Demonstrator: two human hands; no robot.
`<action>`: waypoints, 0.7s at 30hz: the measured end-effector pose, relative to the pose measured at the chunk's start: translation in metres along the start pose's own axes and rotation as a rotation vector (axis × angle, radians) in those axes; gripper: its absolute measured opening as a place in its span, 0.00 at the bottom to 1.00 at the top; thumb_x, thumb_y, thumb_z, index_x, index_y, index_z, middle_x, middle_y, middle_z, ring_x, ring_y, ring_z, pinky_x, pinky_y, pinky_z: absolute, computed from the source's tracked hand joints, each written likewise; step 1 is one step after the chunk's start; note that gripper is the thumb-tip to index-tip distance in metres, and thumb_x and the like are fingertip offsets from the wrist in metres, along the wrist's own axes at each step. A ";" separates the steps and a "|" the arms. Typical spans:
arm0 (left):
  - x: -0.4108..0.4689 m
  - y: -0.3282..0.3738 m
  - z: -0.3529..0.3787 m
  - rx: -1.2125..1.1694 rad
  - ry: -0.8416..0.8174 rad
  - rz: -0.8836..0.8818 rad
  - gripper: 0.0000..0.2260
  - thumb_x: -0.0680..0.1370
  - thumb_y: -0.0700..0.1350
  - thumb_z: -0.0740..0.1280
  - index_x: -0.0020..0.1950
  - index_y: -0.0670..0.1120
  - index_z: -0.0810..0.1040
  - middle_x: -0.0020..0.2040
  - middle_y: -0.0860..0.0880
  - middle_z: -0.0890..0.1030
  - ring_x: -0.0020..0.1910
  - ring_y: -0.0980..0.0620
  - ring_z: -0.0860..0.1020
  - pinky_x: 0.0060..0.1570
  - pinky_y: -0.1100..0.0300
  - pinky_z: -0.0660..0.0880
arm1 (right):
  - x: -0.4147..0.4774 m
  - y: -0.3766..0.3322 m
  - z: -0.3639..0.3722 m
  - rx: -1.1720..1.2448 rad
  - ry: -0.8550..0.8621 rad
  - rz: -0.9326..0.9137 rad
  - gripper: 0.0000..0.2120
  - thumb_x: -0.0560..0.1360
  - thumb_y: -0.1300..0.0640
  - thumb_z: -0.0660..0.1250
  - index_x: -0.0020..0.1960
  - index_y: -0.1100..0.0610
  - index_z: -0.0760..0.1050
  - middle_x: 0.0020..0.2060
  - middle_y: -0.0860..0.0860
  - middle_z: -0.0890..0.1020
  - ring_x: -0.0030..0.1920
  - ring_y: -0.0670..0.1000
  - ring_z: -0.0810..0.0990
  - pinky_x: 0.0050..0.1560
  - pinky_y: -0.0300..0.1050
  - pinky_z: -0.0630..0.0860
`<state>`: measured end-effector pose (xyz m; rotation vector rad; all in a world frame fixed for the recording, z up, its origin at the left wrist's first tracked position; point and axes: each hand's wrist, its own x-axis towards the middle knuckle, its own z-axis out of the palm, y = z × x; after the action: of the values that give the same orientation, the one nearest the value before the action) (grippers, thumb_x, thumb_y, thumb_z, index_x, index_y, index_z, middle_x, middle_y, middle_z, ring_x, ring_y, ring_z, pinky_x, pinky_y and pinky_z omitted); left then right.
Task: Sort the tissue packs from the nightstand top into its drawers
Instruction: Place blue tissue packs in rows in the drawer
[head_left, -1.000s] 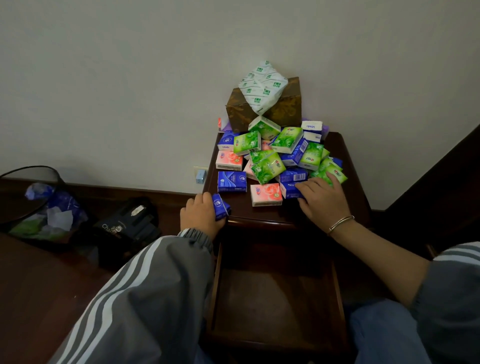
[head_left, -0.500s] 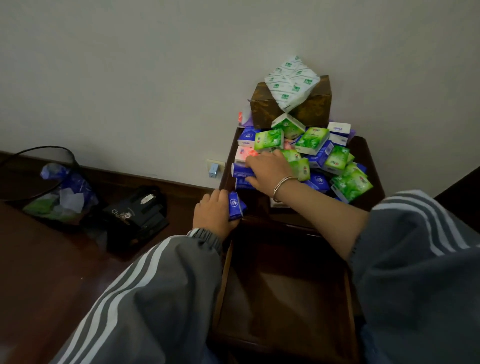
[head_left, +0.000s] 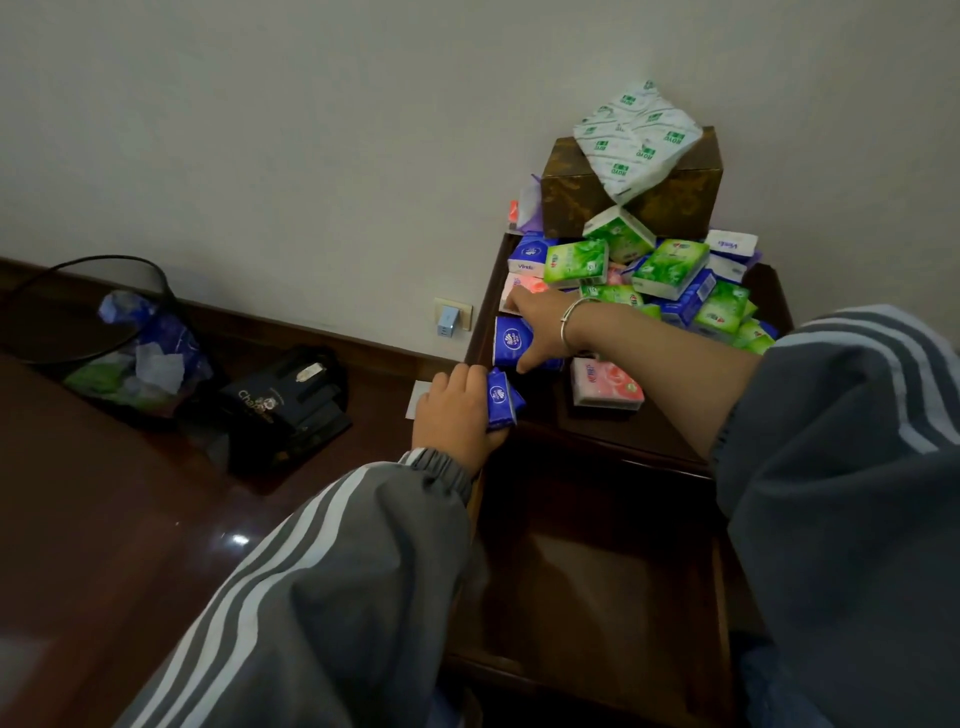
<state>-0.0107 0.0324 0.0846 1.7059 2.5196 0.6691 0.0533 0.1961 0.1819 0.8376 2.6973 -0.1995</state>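
Left hand (head_left: 449, 415) is curled round a small blue pack (head_left: 500, 399), right hand (head_left: 540, 327) spread over a larger blue pack (head_left: 511, 340): judged light, squashy, best pinched edgewise.

Tissue packs (head_left: 670, 270) heaped on nightstand (head_left: 613, 431) top, box (head_left: 675, 202) behind them at wall, open drawer (head_left: 597, 582) below front edge, bin (head_left: 150, 275) and bag (head_left: 285, 405) on floor well left.

The nightstand (head_left: 623, 441), right of centre, was dark varnished wood. The tissue packs (head_left: 576, 262) heaped on it wore glossy plastic film, the blue tissue pack (head_left: 501, 400) likewise. The floor (head_left: 156, 519) at lower left shone, polished. The sleeves (head_left: 337, 571) were matt cloth; the bracelet (head_left: 571, 317) was bright metal.
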 end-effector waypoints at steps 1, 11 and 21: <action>0.000 0.000 0.000 -0.003 0.003 0.002 0.27 0.68 0.55 0.73 0.62 0.47 0.69 0.55 0.48 0.75 0.53 0.49 0.73 0.46 0.61 0.64 | 0.001 0.001 0.002 -0.009 0.004 0.008 0.38 0.64 0.45 0.76 0.66 0.57 0.63 0.61 0.58 0.75 0.58 0.58 0.75 0.54 0.48 0.73; 0.000 -0.003 0.006 -0.043 0.027 -0.004 0.28 0.68 0.54 0.74 0.63 0.47 0.69 0.55 0.48 0.75 0.53 0.49 0.73 0.47 0.61 0.65 | 0.008 -0.002 0.026 -0.135 0.143 0.051 0.31 0.66 0.44 0.72 0.63 0.54 0.67 0.59 0.55 0.76 0.60 0.58 0.73 0.58 0.53 0.68; -0.030 -0.016 -0.001 -0.348 0.191 -0.218 0.26 0.67 0.53 0.76 0.60 0.46 0.74 0.53 0.46 0.79 0.50 0.46 0.77 0.49 0.54 0.72 | -0.068 -0.017 0.025 0.671 0.780 0.165 0.28 0.65 0.50 0.75 0.58 0.62 0.71 0.52 0.58 0.78 0.51 0.57 0.77 0.51 0.49 0.72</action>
<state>-0.0134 0.0005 0.0730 1.2870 2.4656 1.2125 0.1027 0.1406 0.1816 1.5918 3.2723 -0.9516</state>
